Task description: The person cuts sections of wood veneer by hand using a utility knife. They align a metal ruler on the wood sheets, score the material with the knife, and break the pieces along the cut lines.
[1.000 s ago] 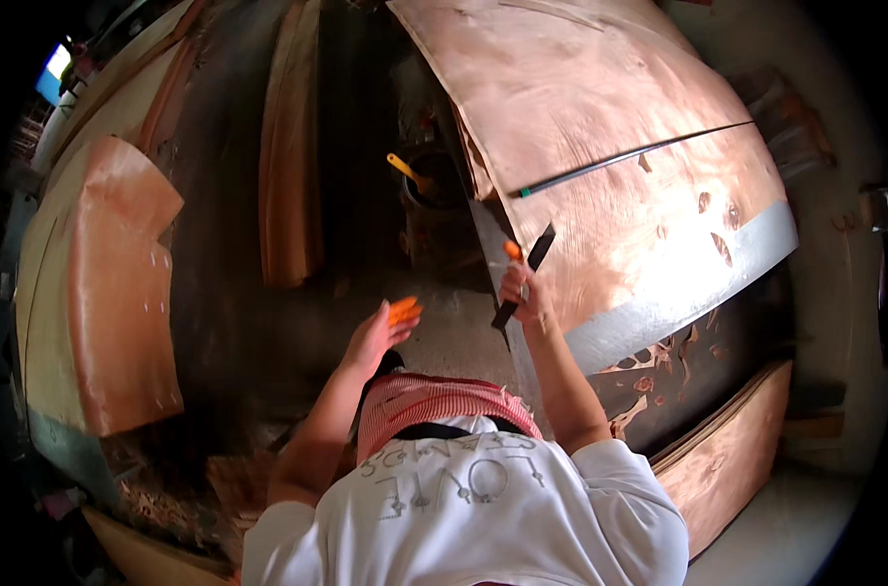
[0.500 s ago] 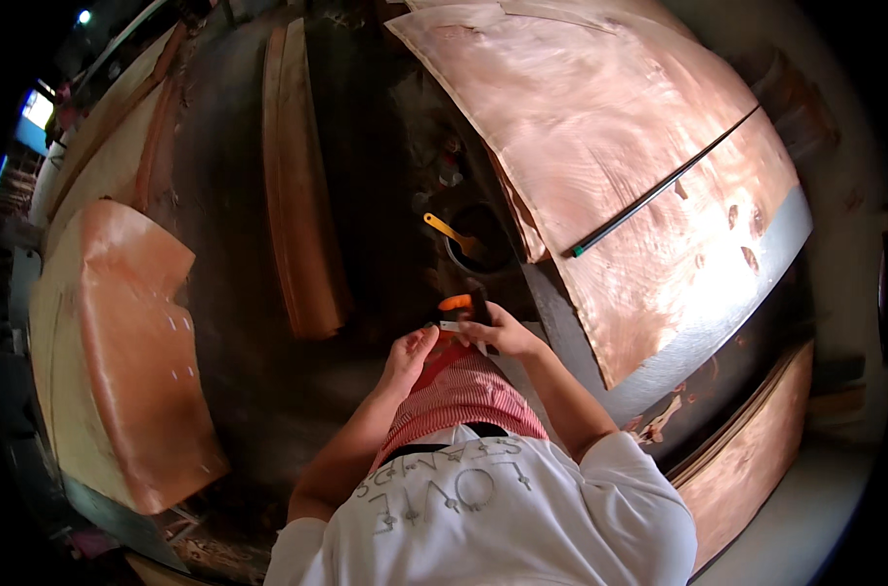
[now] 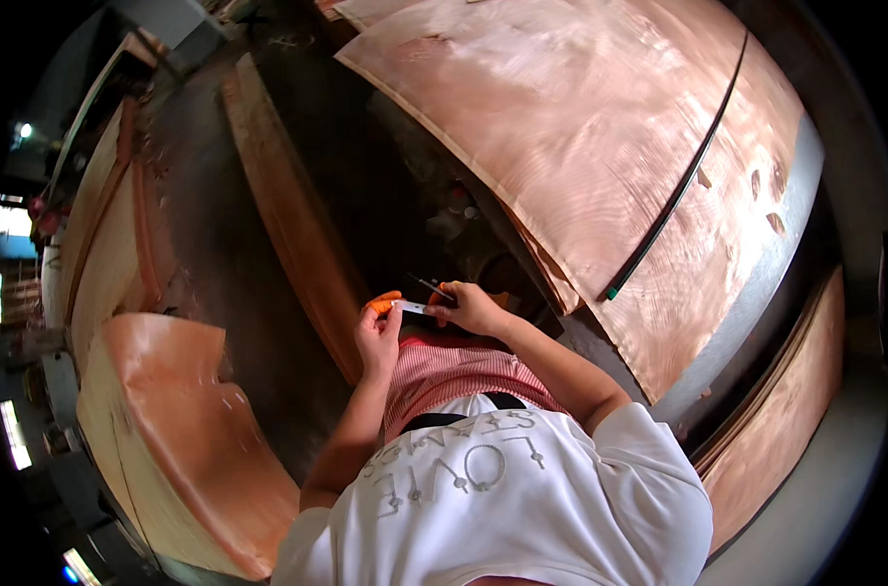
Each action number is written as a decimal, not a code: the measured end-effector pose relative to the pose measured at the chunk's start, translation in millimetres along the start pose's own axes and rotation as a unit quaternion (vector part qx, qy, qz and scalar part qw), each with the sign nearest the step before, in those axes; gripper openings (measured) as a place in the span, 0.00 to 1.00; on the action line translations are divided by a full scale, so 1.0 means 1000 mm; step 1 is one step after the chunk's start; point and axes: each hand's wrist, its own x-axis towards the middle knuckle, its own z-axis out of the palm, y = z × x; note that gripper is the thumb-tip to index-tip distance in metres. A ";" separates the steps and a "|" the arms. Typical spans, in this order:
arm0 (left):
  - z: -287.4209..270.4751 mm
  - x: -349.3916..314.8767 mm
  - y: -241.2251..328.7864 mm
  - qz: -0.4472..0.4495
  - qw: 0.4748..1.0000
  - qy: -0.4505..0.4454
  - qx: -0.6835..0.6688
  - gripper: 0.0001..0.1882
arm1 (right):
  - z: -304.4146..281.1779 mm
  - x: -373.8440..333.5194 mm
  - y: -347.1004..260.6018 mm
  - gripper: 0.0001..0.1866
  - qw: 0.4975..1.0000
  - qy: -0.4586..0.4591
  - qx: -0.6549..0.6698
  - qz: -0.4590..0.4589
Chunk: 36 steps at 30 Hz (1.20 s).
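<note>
Left hand (image 3: 375, 339): pinches a white strip (image 3: 412, 307)
Right hand (image 3: 473, 311): holds a dark tool (image 3: 427, 285) at the strip's other end
Black rod (image 3: 680, 186): lies on wood sheet (image 3: 561, 146)

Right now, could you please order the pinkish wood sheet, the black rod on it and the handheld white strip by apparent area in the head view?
Pinkish wood sheet
Black rod, long but thin
White strip, between the left hand and right hand

Left hand (image 3: 378, 337) pinched, thumb to fingers, right hand (image 3: 471, 310) curled just beside it (fingertips nearly level), bare forearms (image 3: 561, 364) angled inward.
</note>
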 end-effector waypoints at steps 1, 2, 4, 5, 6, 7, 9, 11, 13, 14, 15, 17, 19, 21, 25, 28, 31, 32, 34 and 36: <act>0.005 0.021 -0.003 -0.005 1.000 -0.019 0.013 0.09 | -0.011 0.009 0.002 0.07 1.000 0.020 0.014 0.016; 0.012 0.044 -0.005 -0.009 0.999 -0.039 0.025 0.09 | -0.023 0.019 0.004 0.08 0.999 0.039 0.015 0.006; 0.027 0.087 -0.015 -0.036 0.996 -0.078 0.010 0.09 | -0.045 0.039 0.013 0.07 0.998 0.066 0.010 0.017; 0.036 0.109 -0.021 -0.050 0.995 -0.090 -0.018 0.09 | -0.055 0.049 0.016 0.08 0.997 0.073 0.004 0.037; 0.045 0.133 -0.023 -0.039 0.993 -0.114 0.010 0.09 | -0.065 0.059 0.016 0.07 0.992 0.102 0.032 0.068; 0.055 0.159 -0.025 -0.026 0.990 -0.134 0.034 0.08 | -0.076 0.071 0.015 0.07 0.985 0.130 0.057 0.097; 0.074 0.211 -0.036 -0.016 0.984 -0.173 0.037 0.09 | -0.096 0.101 0.020 0.07 0.973 0.193 0.073 0.107; 0.088 0.265 -0.047 0.008 0.981 -0.184 0.065 0.11 | -0.119 0.139 0.014 0.06 0.968 0.235 0.007 0.087; 0.105 0.323 -0.046 0.059 0.972 -0.207 0.096 0.11 | -0.143 0.185 0.020 0.06 0.956 0.277 0.078 0.046; 0.114 0.349 -0.044 0.078 0.968 -0.206 0.123 0.11 | -0.157 0.209 0.022 0.07 0.948 0.299 0.085 0.074; 0.120 0.374 -0.036 0.098 0.963 -0.202 0.151 0.11 | -0.170 0.233 0.019 0.07 0.938 0.318 0.093 0.101; 0.132 0.414 -0.037 0.184 0.942 -0.211 0.188 0.11 | -0.194 0.274 0.030 0.07 0.927 0.356 0.064 0.103; 0.139 0.440 -0.039 0.256 0.897 -0.217 0.289 0.10 | -0.204 0.296 0.037 0.07 0.918 0.373 0.038 0.130; 0.139 0.450 -0.049 0.211 0.869 -0.254 0.368 0.13 | -0.210 0.308 0.036 0.07 0.914 0.367 0.012 0.174; 0.136 0.453 -0.057 0.338 0.862 -0.190 0.326 0.21 | -0.212 0.305 0.029 0.07 0.909 0.363 0.032 0.200; 0.131 0.446 -0.055 0.394 0.831 -0.236 0.314 0.27 | -0.213 0.305 0.028 0.07 0.909 0.369 0.021 0.194; 0.132 0.425 -0.059 0.374 0.767 -0.348 0.387 0.34 | -0.213 0.307 0.031 0.09 0.905 0.374 0.013 0.203; 0.135 0.421 -0.060 0.358 0.752 -0.369 0.412 0.36 | -0.213 0.307 0.032 0.09 0.904 0.371 0.006 0.211; 0.139 0.419 -0.064 0.338 0.738 -0.389 0.435 0.39 | -0.215 0.307 0.030 0.09 0.903 0.364 -0.011 0.226; 0.139 0.419 -0.067 0.330 0.736 -0.389 0.445 0.39 | -0.212 0.307 0.024 0.13 0.900 0.365 -0.086 0.221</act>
